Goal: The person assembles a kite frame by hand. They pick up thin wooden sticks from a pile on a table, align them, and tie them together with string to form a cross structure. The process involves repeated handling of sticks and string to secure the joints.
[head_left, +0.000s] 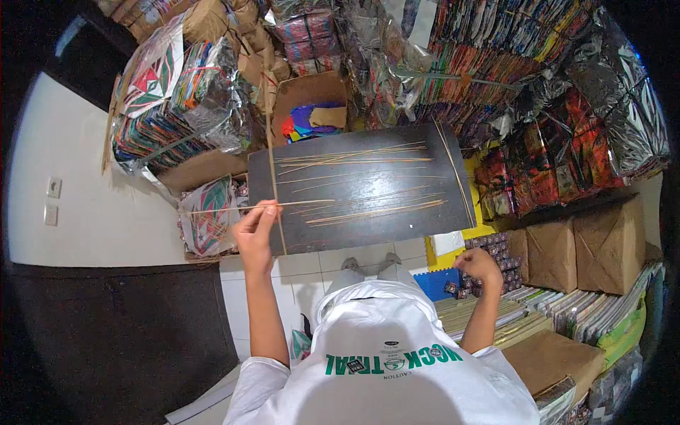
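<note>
My left hand (258, 224) pinches a thin bamboo stick (304, 203) between thumb and fingers. It lies across the left part of the dark table (354, 145), with one end past the table's left edge. A long upright-running stick (271, 142) crosses it near my fingertips; whether I hold that one too I cannot tell. Several loose bamboo sticks (375, 212) are spread in two groups on the table, and two more (457, 173) lie along its right edge. My right hand (479, 265) hovers off the table's near right corner, fingers curled together, with nothing visible in them.
Left of the table stand tied stacks of colourful sheets (170, 120) and a box with a printed kite-like sheet (209, 216). A cardboard box (312, 92) sits behind. Wrapped bundles (467, 64) rise at the back right. Small dark packets (499, 262) and brown paper parcels (602, 244) are at the right.
</note>
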### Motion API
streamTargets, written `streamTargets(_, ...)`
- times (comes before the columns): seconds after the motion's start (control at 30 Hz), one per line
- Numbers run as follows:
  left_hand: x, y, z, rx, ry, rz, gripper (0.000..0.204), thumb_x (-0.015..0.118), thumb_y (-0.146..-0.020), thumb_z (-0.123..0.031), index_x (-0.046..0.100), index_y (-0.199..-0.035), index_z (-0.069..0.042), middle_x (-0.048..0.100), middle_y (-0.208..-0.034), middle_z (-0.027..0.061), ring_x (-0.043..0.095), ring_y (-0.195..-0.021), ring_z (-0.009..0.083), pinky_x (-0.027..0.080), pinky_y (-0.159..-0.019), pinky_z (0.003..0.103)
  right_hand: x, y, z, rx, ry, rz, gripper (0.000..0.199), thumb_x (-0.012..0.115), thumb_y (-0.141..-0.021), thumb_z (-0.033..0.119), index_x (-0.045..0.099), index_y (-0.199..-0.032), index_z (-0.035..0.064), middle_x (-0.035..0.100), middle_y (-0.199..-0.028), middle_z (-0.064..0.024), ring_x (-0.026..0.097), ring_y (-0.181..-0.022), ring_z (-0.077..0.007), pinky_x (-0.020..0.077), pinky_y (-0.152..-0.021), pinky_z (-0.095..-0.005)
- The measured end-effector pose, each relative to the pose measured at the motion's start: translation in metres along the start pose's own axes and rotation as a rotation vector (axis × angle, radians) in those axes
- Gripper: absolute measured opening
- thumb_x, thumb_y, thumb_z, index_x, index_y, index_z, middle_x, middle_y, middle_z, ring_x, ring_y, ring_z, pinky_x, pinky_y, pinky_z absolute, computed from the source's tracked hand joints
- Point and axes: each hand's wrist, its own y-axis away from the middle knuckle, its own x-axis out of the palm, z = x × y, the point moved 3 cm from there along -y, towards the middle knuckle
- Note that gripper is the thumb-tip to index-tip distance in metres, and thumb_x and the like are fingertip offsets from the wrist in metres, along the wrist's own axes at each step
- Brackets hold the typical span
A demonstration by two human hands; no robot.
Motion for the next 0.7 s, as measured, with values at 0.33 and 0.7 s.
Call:
streamTargets(0.33,0.099,0.027,-0.014,-0.015,0.04,0.406,0.014,0.069,-0.089,-0.008,0.075,-0.094,0.003,0.072,-0.1,0.0118,0.065,-0.093,0.0152,0.052,-0.083,0.029,0.04,0.049,0.223,-1.037,-0.541,-0.386,0.039,0.053,-0.098,0.017,0.055,-0.135,0.0057,0.061,-0.126,-0.0161,0.055,-0.121,-0.0277,0.0411,-0.103,-0.0384)
streamTargets(0.7,0.102,0.03,-0.004,0.283,-0.364,0.336,0.01,0.067,-0.086,-0.003,0.075,-0.09,0.001,0.075,-0.093,0.0094,0.068,-0.087,0.0165,0.051,-0.081,0.03,0.062,0.071,0.242,-0.874,-0.781,-0.03,0.02,0.051,-0.102,0.017,0.064,-0.107,0.004,0.045,-0.072,0.0093,0.035,-0.062,0.0002,0.027,-0.055,-0.019)
